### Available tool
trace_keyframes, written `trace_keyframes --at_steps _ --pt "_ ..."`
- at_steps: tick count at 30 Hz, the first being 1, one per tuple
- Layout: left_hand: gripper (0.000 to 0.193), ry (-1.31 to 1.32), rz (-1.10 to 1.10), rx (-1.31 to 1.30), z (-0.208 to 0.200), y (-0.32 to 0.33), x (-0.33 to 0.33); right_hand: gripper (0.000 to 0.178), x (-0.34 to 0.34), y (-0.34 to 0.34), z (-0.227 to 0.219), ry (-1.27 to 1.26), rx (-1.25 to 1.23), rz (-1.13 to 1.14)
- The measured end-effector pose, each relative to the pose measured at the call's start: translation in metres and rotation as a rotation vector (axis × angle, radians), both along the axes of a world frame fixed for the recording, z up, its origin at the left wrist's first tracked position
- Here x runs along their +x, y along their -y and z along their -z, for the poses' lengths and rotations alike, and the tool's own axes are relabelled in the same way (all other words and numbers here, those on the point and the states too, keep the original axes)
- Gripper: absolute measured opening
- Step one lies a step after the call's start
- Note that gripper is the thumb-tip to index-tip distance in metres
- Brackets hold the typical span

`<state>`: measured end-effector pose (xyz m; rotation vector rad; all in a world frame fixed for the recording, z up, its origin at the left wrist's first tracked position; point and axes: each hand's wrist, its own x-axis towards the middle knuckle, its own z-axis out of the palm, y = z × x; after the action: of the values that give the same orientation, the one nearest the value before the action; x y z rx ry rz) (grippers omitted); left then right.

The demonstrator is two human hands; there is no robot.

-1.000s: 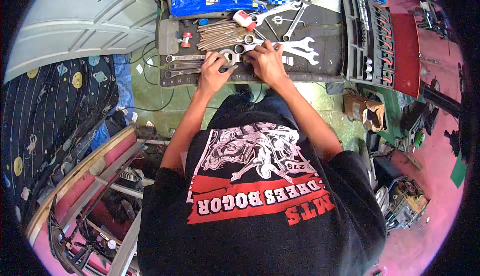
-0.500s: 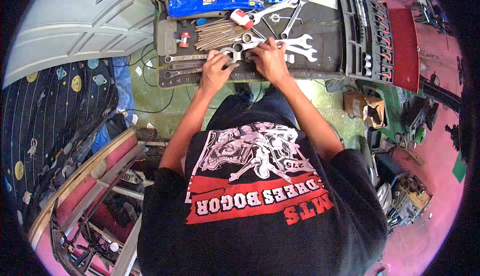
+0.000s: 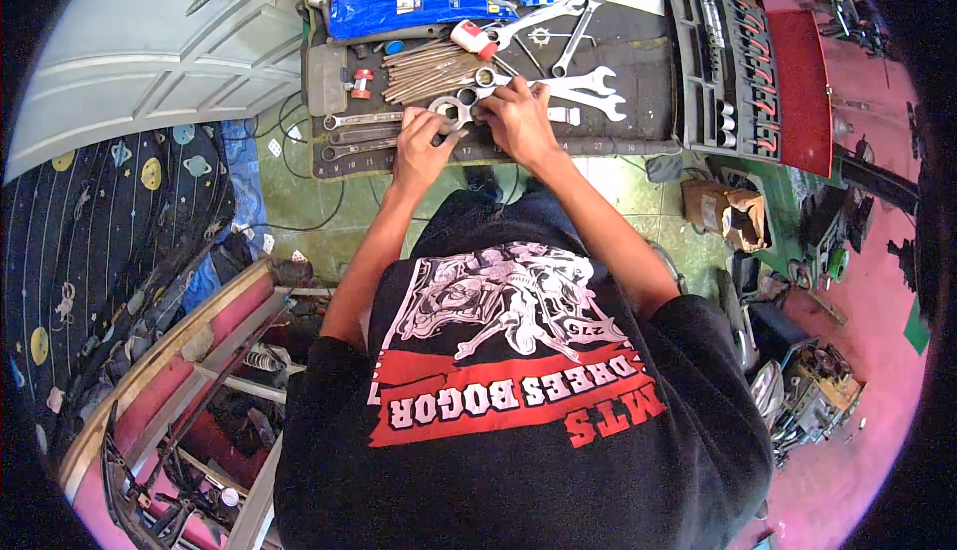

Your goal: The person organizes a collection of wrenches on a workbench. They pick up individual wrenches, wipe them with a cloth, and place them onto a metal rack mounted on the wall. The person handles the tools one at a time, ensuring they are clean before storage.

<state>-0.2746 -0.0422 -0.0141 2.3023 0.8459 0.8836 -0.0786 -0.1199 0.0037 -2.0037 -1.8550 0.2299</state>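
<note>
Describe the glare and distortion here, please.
Head view: fisheye distortion bows the panel edges of the pale door; head view: corners fall to black; head view: glare whitens part of the green floor; head view: silver wrenches beside the right hand shine.

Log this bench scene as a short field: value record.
left hand: fingers at a silver ring-shaped tool end, grip unclear
right hand: beside large wrenches, fingertips partly hidden
surface: dark mat
left of hands: smaller wrenches
beyond hands: brown rods, white bottle with red cap, blue packet
right end: open tool case
</note>
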Motion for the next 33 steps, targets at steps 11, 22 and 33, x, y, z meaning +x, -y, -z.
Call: trace_keyframes --at_steps 11,22,33 --pt "0.025 0.003 0.037 0.040 -0.005 -0.002 0.002 0.022 -0.010 -0.008 -0.006 -0.030 0.030 -0.019" --pt "0.025 -0.024 0.022 0.053 0.001 -0.004 -0.001 0.023 -0.009 -0.007 -0.002 -0.005 0.079 -0.009" --pt "0.033 -0.075 -0.003 0.074 0.006 -0.002 -0.001 0.024 -0.010 -0.006 -0.002 -0.001 0.077 0.011"
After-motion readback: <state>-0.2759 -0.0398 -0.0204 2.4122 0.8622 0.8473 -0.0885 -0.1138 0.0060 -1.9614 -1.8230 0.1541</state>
